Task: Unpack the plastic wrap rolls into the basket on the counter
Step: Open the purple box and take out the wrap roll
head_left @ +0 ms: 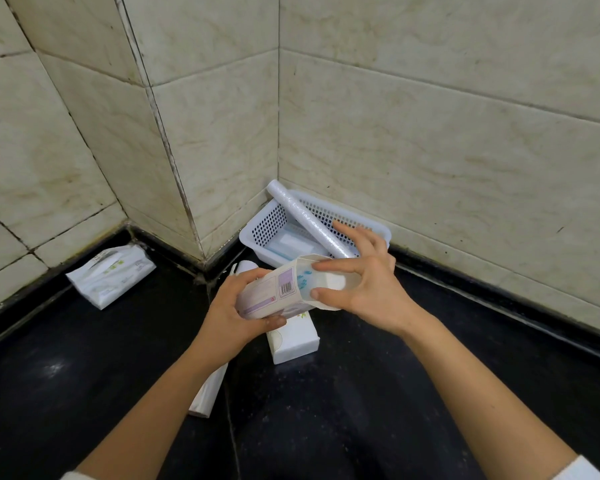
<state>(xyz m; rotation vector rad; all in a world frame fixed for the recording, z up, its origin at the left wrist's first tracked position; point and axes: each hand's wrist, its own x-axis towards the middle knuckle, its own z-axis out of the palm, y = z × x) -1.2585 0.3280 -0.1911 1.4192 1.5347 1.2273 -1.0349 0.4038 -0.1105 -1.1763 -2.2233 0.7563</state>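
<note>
Two hands hold an opened carton (274, 292) above the black desk (84, 358): left grip (234, 306) clasps its base, right grip (357, 282) pinches the roll (333, 281) inside, near the basket (378, 233).

One basket (378, 233), three boxes (274, 292), one roll (312, 223).

The head camera is sitting up high and looking forward and steeply down into a tiled corner, its wide lens bending the wall tiles (430, 116) outward toward the edges. Both forearms are reaching in from 5 and 7 o'clock, and the left hand (229, 311) and right hand (368, 289) are meeting close below the lens at centre. The black counter (66, 375) is filling the lower half, with the white basket (262, 226) lying just beyond the hands at 12 o'clock.
</note>
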